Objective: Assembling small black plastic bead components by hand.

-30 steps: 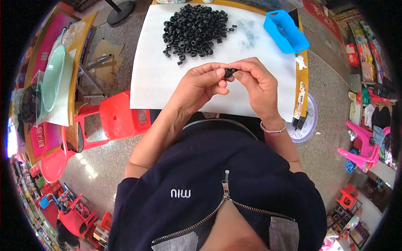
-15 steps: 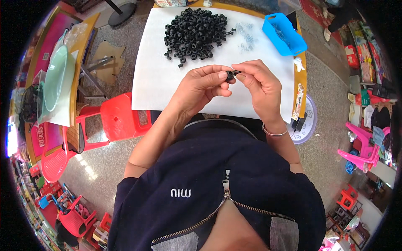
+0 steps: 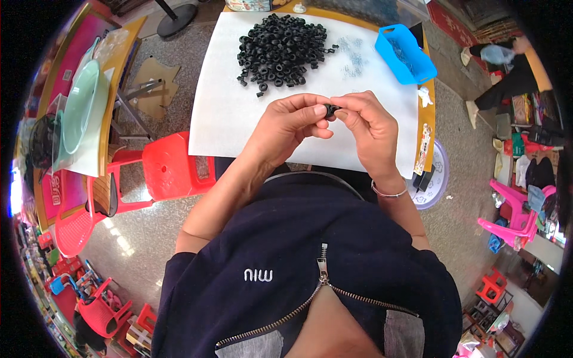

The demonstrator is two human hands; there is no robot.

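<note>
Over the near part of the white sheet [image 3: 239, 128] my two hands meet fingertip to fingertip. Thumb and index finger of my left hand [image 3: 292, 119] pinch a small black ring-shaped part [image 3: 328, 110]. My right hand [image 3: 367, 122] is closed at the same spot, its fingertips on a small dark piece against that part; the fingers partly hide it. Beyond my hands lies a heap of black ring-shaped parts [image 3: 280, 51]. Right of the heap, tiny clear-blue pieces [image 3: 353, 56] are scattered on the sheet.
A blue plastic basket [image 3: 418, 68] with small pieces in it stands at the table's far right. To the left are a red stool [image 3: 170, 167] and a side table with a pale green basin [image 3: 83, 107]. A person's legs [image 3: 501, 89] show at far right.
My right fingers have moved in, bringing the small dark piece against the ring-shaped part. The view has shifted slightly. More of the person at far right has come into view.
</note>
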